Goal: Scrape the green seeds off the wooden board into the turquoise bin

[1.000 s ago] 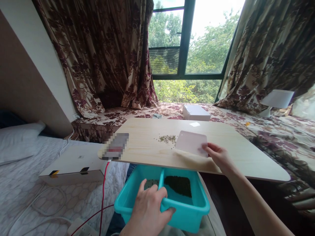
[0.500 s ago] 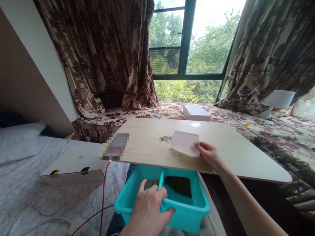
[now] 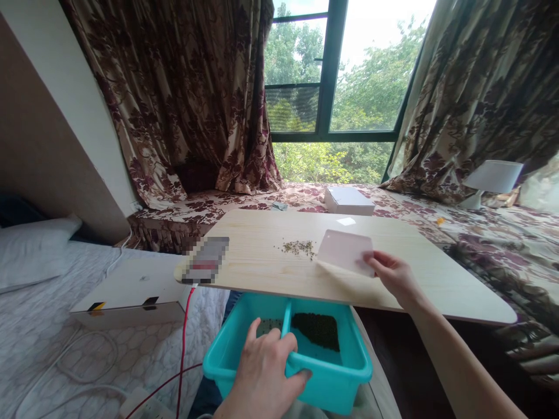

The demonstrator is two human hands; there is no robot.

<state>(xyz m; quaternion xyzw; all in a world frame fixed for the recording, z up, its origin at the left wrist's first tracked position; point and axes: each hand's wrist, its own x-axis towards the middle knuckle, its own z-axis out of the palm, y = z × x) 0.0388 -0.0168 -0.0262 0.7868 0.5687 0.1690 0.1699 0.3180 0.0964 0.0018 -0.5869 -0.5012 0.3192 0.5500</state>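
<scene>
My right hand (image 3: 391, 273) pinches the right edge of a thin, whitish plastic sheet (image 3: 343, 250), tilted over the wooden tabletop (image 3: 257, 233). Left of the sheet lies a scattered patch of small greenish-brown grains (image 3: 299, 248). Below the table's near edge is a turquoise two-compartment bin (image 3: 332, 378). My left hand (image 3: 266, 366) grips its near rim where the divider meets it, thumb outside and fingers over the left compartment. A dark green heap of grains (image 3: 318, 330) fills part of the right compartment. A few grains show in the left one, partly hidden by my fingers.
A blurred-out phone-like device (image 3: 205, 260) lies at the table's left end, with a red cable (image 3: 186, 337) hanging down. A white box (image 3: 131, 291) rests on the bed at left. Another white box (image 3: 349, 201) and a lamp (image 3: 493, 177) stand by the window.
My right hand has moved right with the plastic sheet, away from the grains. More of the grain patch shows now. My left hand and the bin have stayed in place.
</scene>
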